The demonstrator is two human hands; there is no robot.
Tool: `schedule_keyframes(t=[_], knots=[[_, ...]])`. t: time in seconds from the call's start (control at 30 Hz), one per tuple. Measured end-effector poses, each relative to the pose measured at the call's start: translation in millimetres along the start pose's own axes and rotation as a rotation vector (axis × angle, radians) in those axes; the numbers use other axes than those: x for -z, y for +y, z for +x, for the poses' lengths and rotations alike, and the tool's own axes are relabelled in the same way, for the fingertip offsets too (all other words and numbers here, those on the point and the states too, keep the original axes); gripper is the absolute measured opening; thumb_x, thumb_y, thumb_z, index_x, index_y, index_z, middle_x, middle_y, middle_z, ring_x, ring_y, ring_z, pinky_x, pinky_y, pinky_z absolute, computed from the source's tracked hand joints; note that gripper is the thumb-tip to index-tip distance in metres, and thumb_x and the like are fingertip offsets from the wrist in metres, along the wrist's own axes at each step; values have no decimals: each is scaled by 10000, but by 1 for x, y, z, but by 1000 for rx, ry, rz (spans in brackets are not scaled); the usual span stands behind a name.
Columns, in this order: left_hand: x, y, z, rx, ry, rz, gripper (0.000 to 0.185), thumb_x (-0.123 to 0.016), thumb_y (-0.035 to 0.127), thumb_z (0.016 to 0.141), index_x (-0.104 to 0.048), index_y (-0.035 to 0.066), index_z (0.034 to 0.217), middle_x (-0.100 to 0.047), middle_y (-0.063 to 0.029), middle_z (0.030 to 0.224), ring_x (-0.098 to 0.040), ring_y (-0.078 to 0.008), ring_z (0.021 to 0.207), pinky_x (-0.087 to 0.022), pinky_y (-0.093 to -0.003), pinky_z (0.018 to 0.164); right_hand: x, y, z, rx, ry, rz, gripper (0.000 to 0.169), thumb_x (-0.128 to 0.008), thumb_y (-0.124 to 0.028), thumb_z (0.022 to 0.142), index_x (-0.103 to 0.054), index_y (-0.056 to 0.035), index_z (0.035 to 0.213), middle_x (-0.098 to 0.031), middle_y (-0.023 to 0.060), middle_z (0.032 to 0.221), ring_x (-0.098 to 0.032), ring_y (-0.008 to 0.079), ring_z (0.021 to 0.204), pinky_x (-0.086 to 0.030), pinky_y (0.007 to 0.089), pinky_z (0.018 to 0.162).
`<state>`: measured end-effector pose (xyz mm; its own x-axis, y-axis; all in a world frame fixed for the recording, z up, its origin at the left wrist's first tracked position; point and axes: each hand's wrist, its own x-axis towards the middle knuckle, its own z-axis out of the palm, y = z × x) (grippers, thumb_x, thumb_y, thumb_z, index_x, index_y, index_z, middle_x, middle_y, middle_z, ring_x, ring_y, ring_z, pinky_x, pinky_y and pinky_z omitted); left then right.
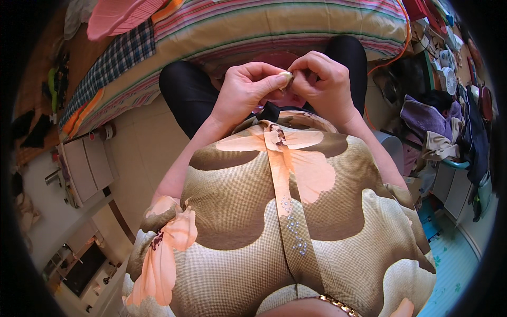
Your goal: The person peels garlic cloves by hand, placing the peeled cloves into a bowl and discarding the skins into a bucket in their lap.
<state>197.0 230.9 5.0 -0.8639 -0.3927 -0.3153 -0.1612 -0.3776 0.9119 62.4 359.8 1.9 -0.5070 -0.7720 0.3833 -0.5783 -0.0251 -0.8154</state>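
Both my hands meet at the upper middle of the view, above my lap and between my knees. Thumb and fingers of my left hand [253,83] pinch a small pale green and whitish piece [285,78], too small to name surely. Against its right side, the fingertips of my right hand [321,79] are pinched together; whether they hold part of the piece is hidden. Below and behind the hands is a pink container [277,59], mostly covered by them, so its contents cannot be told.
A bed with a striped sheet [253,29] stands in front of my knees. On it at the upper left lies a pink ribbed plastic item [119,18]. To the right are a small white fan [448,79], a purple cloth [425,117] and an orange cable [390,61].
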Motion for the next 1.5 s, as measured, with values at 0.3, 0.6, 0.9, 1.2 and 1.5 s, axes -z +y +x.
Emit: schedule_keyframes(t=[0.3,0.6,0.9,1.2,1.5], knots=[[7,6,5,-118,-94,-156,209,-630,50,904,-640,-9,1104,-687,-114,988,-674,-144,785,-551,-252,720,10,13,-4,-18,-29,-45,68,-685,-90,799,-665,-25,803,-629,85,720,-635,220,627,-504,287,567],[-21,126,-46,-941,-432,111,82,-680,52,844,-675,-11,896,-664,-173,917,-674,-233,765,-562,-310,661,6,5,2,-7,-85,-76,120,-671,-16,786,-658,-49,900,-645,97,871,-659,261,754,-528,313,642],[-62,153,-68,-1329,-575,-178,40,-664,32,843,-694,7,838,-677,-157,869,-687,-228,761,-564,-374,792,-1,9,-5,-15,-117,-98,128,-652,28,792,-672,-25,907,-646,84,882,-641,170,657,-496,250,543],[-79,133,-78,-1402,-439,-539,233,-517,37,872,-554,-58,663,-626,-229,637,-660,-335,574,-609,-457,601,-2,12,-10,-43,-150,-116,107,-653,-8,808,-675,-40,908,-645,80,895,-641,169,636,-500,260,548],[-60,158,-85,-1059,-660,-284,220,-533,60,880,-604,-71,717,-650,-252,699,-676,-376,644,-606,-423,620,-3,14,-10,-43,-167,-146,109,-658,-12,806,-670,-40,910,-642,78,895,-635,172,625,-500,267,562]])
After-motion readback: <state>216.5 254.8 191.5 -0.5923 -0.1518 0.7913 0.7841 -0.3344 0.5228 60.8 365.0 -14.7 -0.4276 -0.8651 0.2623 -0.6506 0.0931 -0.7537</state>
